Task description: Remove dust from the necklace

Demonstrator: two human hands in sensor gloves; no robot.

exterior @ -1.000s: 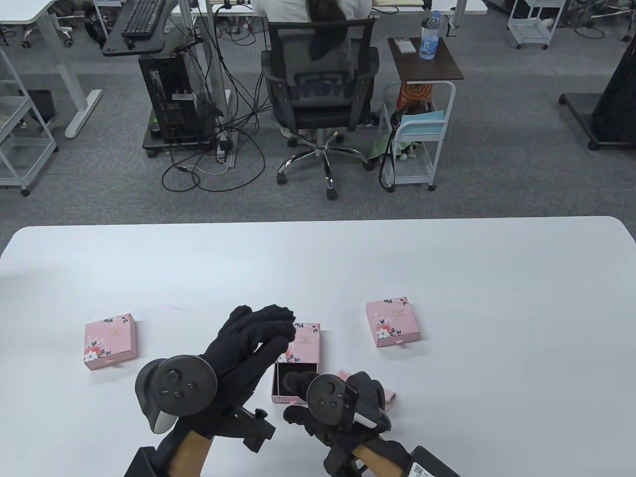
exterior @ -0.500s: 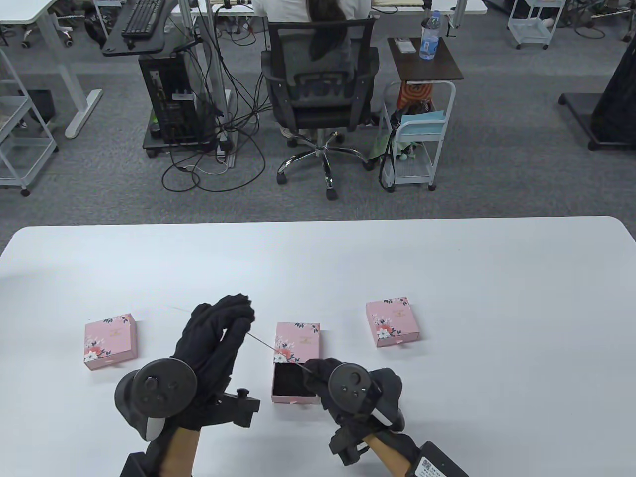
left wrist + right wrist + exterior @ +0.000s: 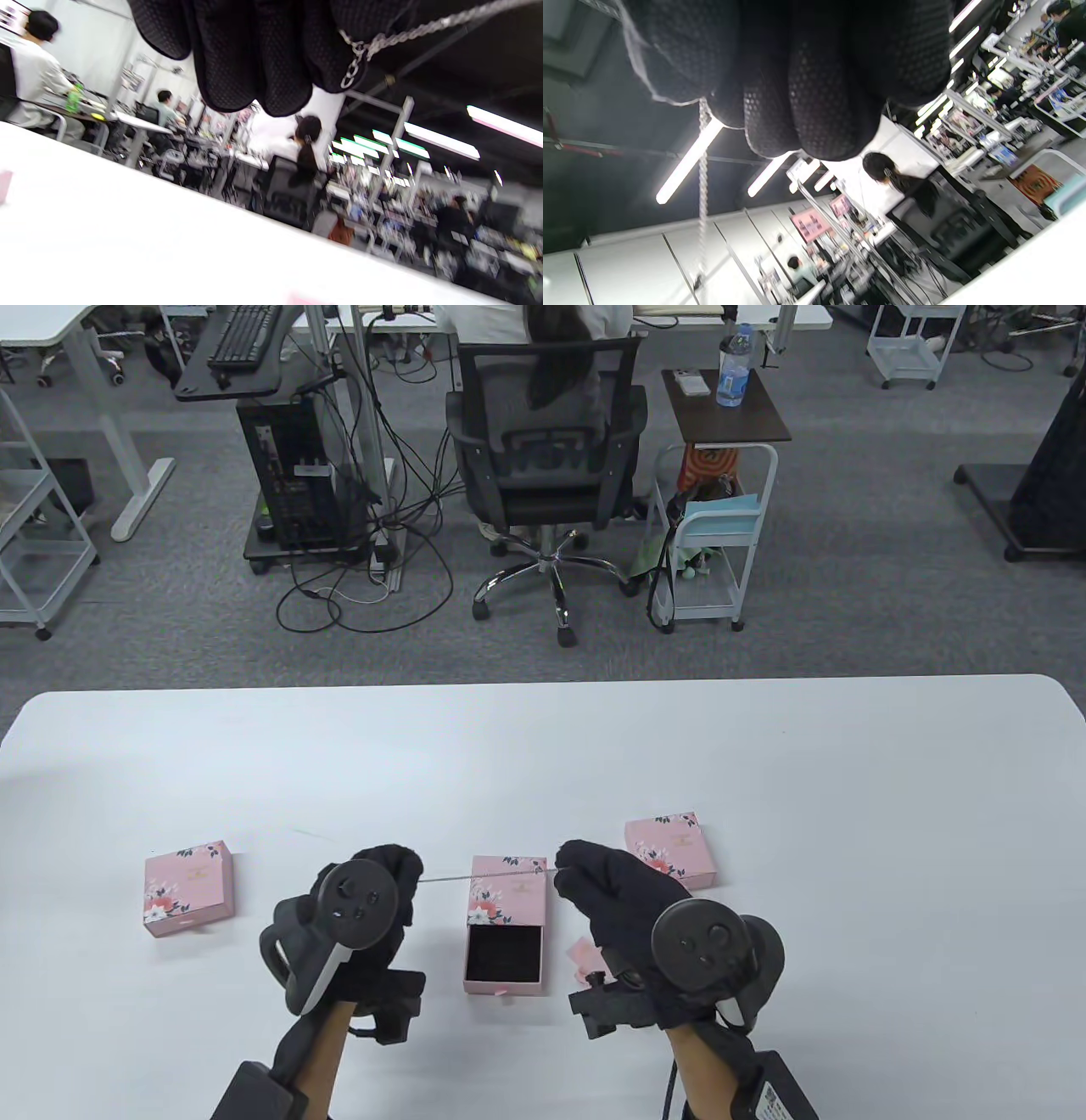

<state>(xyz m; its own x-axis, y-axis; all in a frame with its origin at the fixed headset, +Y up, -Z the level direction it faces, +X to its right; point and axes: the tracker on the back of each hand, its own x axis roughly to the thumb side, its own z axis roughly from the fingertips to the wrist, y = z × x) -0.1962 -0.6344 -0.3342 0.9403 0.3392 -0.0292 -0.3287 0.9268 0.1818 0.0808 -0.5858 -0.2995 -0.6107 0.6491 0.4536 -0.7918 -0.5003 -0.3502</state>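
From above and behind the hands we look down on the white table and the office beyond. Our two wrist views sit close under the gloved fingers, tilted, facing outward across the table; all three share the seated person.

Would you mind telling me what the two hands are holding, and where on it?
A thin silver necklace chain, stretched taut: the left hand pinches its left end by the clasp links, the right hand pinches its right end.
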